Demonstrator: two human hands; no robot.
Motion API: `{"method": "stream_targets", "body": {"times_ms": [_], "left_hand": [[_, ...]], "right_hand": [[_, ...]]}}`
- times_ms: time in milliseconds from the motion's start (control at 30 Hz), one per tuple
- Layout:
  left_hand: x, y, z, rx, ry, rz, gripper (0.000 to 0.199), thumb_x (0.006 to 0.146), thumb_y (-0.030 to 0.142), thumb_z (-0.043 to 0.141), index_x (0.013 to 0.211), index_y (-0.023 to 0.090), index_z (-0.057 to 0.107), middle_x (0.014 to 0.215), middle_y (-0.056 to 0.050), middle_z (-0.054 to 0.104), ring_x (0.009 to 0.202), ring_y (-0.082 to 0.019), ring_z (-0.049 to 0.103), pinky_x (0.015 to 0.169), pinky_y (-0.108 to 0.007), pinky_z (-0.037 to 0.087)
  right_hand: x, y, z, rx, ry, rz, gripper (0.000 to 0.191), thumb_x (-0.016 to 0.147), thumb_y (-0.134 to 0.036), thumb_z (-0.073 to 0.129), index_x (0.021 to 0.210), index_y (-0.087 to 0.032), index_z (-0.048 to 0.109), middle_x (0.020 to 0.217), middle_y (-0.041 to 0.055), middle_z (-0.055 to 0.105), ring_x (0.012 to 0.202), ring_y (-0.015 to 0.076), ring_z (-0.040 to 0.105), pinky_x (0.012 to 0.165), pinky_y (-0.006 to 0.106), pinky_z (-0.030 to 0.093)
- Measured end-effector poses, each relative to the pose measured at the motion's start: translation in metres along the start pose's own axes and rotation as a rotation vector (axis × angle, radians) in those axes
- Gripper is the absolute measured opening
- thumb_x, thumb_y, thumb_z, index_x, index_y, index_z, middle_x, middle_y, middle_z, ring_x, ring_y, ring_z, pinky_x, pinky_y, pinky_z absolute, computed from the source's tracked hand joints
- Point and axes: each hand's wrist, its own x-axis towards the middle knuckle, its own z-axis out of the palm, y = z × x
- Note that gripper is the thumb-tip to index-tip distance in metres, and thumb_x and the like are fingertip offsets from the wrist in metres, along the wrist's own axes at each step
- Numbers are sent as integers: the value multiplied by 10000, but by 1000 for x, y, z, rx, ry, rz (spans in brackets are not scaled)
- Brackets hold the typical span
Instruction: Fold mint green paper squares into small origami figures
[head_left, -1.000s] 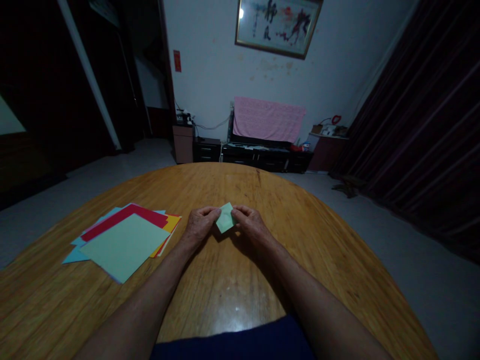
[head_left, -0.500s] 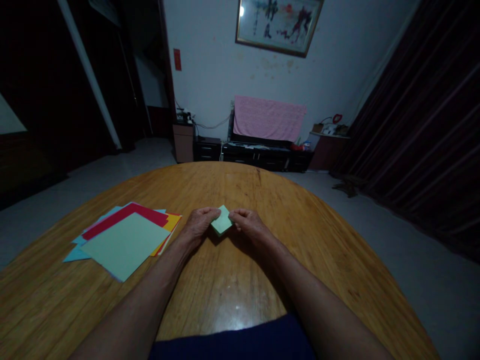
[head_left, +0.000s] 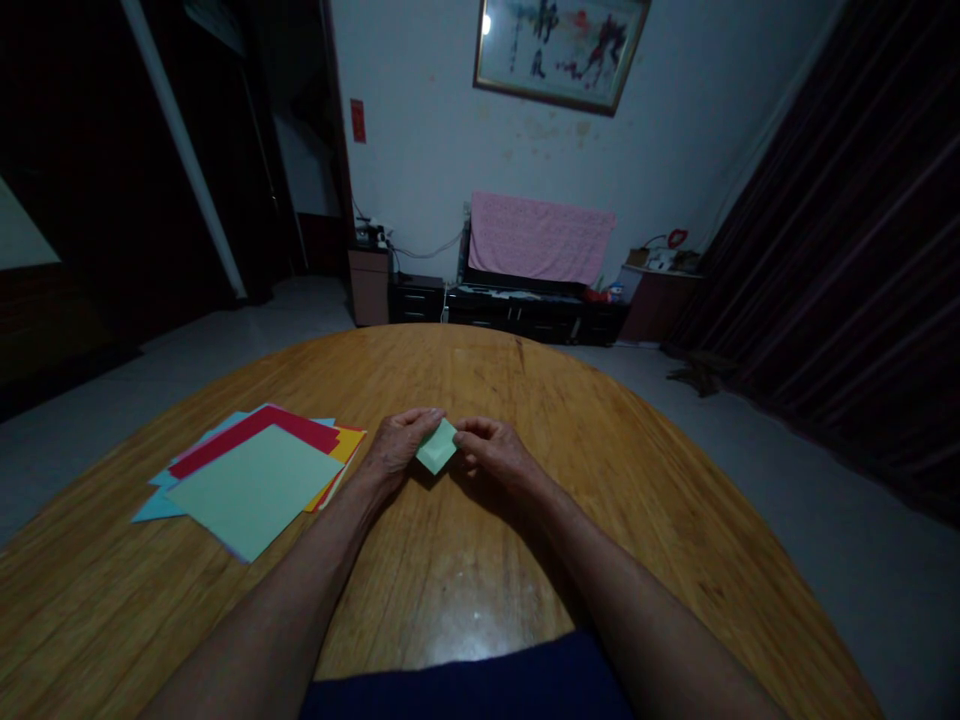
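A small folded square of light green paper (head_left: 436, 449) is held between both hands, just above the table, with one corner pointing toward me. My left hand (head_left: 403, 440) grips its left side, thumb lying over the upper left edge. On the other side, my right hand (head_left: 491, 445) pinches the right corner between thumb and fingers. How many layers the folded paper has cannot be made out.
The round wooden table (head_left: 480, 380) spans the foreground. To the left lies a fanned stack of coloured sheets with a light green sheet (head_left: 255, 492) on top and a red sheet (head_left: 225, 440) under it. Beyond the table stands a low black cabinet (head_left: 517, 315).
The folded green paper has turned and shifted slightly left and down. My left thumb has slid up along its upper edge, and my right fingers have moved a little on the right corner.
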Motion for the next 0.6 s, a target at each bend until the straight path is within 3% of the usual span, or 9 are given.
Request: {"method": "stream_targets", "body": {"times_ms": [233, 400, 600], "left_hand": [[4, 0, -5, -164, 60, -13, 355, 542, 332, 832, 815, 133, 722, 700, -12, 679, 586, -103, 579, 562, -221, 451], [4, -4, 1, -308, 45, -28, 325, 558, 276, 834, 817, 112, 725, 741, -36, 694, 634, -109, 604, 602, -214, 482], [3, -7, 3, -368, 34, -50, 272, 611, 221, 806, 839, 94, 726, 774, -59, 704, 667, -116, 620, 634, -211, 503]], "right_hand": [[5, -7, -4, -67, 49, -11, 232, 656, -242, 715, 864, -210, 618, 683, -3, 593, 568, 105, 509, 542, 246, 405], [5, -4, 3, -108, 25, -70, 178, 675, -285, 703, 806, -208, 611, 659, -21, 573, 595, 100, 507, 560, 227, 408], [3, 1, 9, -111, 107, -101, 138, 711, -323, 655, 773, -206, 614, 609, -29, 558, 545, 94, 497, 522, 219, 390]]}}
